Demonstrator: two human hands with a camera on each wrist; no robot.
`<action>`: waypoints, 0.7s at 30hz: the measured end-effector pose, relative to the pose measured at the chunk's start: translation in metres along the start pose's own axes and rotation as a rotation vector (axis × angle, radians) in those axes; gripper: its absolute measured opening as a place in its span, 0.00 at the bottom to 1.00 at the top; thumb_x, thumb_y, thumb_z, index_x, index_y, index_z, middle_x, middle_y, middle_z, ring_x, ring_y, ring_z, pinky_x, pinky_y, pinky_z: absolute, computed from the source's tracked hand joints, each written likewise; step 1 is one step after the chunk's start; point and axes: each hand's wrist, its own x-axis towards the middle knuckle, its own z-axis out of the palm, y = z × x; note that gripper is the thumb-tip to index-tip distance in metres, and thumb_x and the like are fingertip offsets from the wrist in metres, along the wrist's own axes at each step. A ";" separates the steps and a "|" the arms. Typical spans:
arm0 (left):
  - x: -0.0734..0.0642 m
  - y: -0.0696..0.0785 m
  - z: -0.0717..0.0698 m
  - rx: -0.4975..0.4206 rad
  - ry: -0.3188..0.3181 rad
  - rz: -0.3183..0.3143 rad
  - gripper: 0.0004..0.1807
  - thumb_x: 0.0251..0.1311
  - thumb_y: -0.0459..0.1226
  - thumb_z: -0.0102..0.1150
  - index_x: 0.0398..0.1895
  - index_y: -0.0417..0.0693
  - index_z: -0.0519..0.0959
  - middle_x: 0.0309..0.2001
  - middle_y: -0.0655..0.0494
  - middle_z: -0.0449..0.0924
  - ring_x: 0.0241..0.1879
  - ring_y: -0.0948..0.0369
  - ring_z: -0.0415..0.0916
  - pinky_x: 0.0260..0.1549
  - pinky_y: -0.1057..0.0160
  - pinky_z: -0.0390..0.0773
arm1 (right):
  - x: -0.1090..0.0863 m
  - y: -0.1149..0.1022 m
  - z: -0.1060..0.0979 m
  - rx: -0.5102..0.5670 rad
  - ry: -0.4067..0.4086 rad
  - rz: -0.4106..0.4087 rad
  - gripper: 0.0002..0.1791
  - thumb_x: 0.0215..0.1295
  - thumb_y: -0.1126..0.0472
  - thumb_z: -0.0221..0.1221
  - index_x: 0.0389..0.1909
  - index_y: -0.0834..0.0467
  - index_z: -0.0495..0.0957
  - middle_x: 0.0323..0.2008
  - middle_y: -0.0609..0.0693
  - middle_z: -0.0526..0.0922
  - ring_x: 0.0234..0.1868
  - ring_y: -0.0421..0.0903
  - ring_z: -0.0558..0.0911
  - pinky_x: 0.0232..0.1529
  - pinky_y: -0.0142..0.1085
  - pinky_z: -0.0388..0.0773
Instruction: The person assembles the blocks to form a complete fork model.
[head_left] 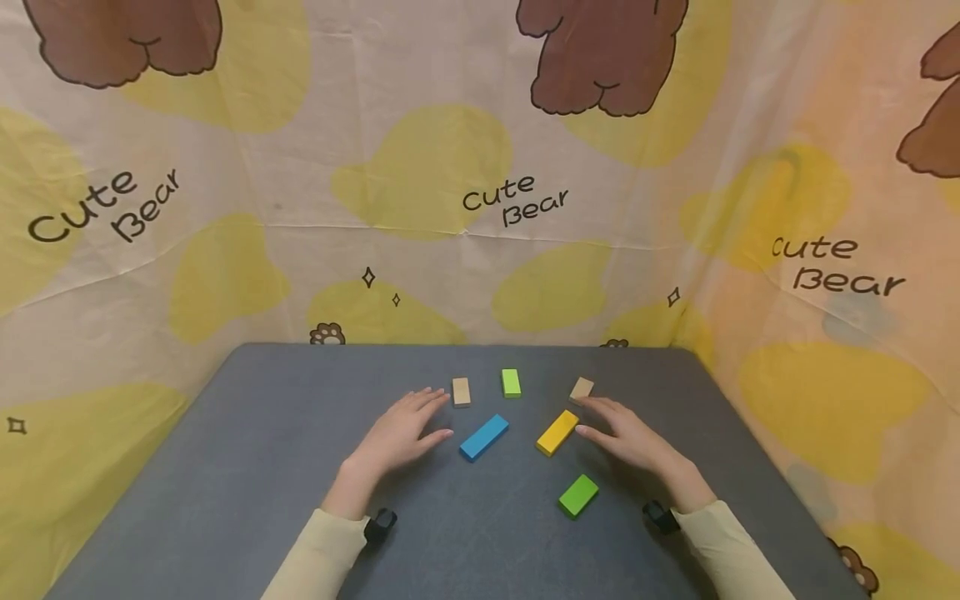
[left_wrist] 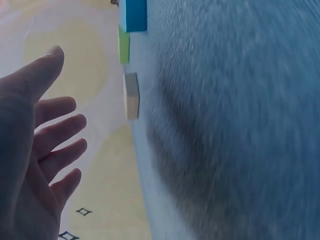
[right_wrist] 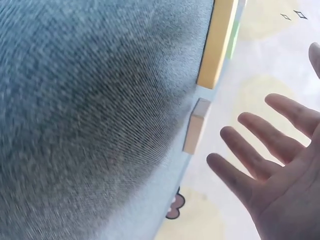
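My left hand (head_left: 403,429) hovers over the table with relaxed, spread fingers and holds nothing. Just beyond its fingertips stands a beige block (head_left: 461,392), and to the right of its thumb lies a long blue block (head_left: 483,437). On the other side, my right hand (head_left: 627,433) is also empty, its fingers loosely extended in the right wrist view. Its thumb tip is close to a yellow block (head_left: 557,432); whether they touch I cannot tell. A second beige block (head_left: 581,390) is partly covered by its fingers in the head view.
A light green block (head_left: 511,383) lies at the back between the beige ones. Nearer the front is a green block (head_left: 578,497). The dark grey table (head_left: 225,483) meets a bear-printed curtain (head_left: 420,183) at the back and sides. Each wrist wears a black device (head_left: 380,526).
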 end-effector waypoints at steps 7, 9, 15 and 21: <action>0.009 0.008 0.011 -0.028 -0.012 0.021 0.34 0.61 0.55 0.58 0.68 0.53 0.69 0.67 0.53 0.72 0.69 0.52 0.68 0.68 0.48 0.68 | 0.004 0.004 0.007 0.034 0.019 -0.034 0.31 0.68 0.47 0.56 0.67 0.58 0.68 0.65 0.57 0.74 0.65 0.58 0.74 0.63 0.57 0.70; 0.011 0.011 0.014 -0.036 -0.010 0.035 0.33 0.61 0.54 0.59 0.67 0.52 0.69 0.66 0.52 0.73 0.67 0.52 0.69 0.66 0.49 0.70 | 0.005 0.006 0.008 0.057 0.023 -0.031 0.30 0.67 0.47 0.57 0.66 0.58 0.69 0.64 0.56 0.75 0.64 0.56 0.76 0.62 0.56 0.72; 0.015 0.020 0.020 -0.089 -0.027 0.063 0.32 0.61 0.52 0.60 0.67 0.53 0.69 0.65 0.55 0.74 0.65 0.55 0.71 0.63 0.51 0.73 | 0.009 0.010 0.013 0.174 0.023 -0.028 0.29 0.67 0.51 0.58 0.65 0.62 0.69 0.62 0.59 0.77 0.58 0.56 0.81 0.56 0.48 0.79; 0.020 0.026 0.025 -0.161 -0.030 0.075 0.30 0.61 0.50 0.61 0.66 0.53 0.71 0.64 0.55 0.75 0.64 0.56 0.73 0.62 0.53 0.75 | 0.015 0.015 0.019 0.218 0.006 -0.012 0.28 0.67 0.53 0.58 0.63 0.63 0.71 0.60 0.59 0.79 0.56 0.55 0.82 0.56 0.47 0.79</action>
